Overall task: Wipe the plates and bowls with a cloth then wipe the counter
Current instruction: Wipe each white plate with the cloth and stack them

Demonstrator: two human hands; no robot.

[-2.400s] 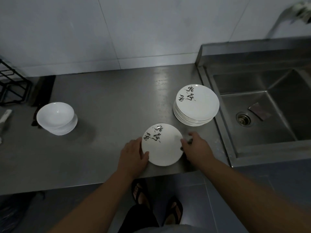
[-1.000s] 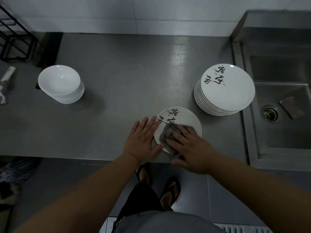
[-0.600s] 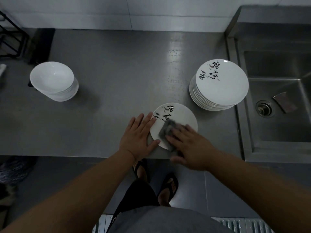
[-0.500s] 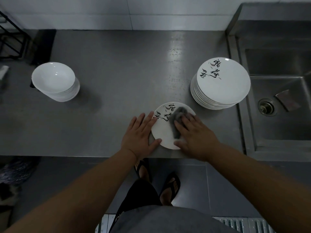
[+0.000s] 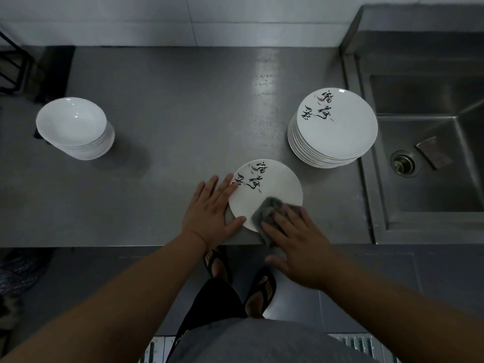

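Head view, nearest first: the right hand (image 5: 298, 247) lies flat, fingers straight, pressing a grey cloth (image 5: 267, 212) onto the near right part of a single white plate (image 5: 272, 189) at the front edge of the steel counter (image 5: 170, 113), while the left hand (image 5: 209, 213), fingers spread and relaxed, steadies the plate's left rim. Farther back, a stack of plates (image 5: 337, 124) stands just beside the sink (image 5: 424, 195) on the right. A stack of bowls (image 5: 72, 124) sits well apart on the left, with a black wire rack (image 5: 13, 66) beyond it.
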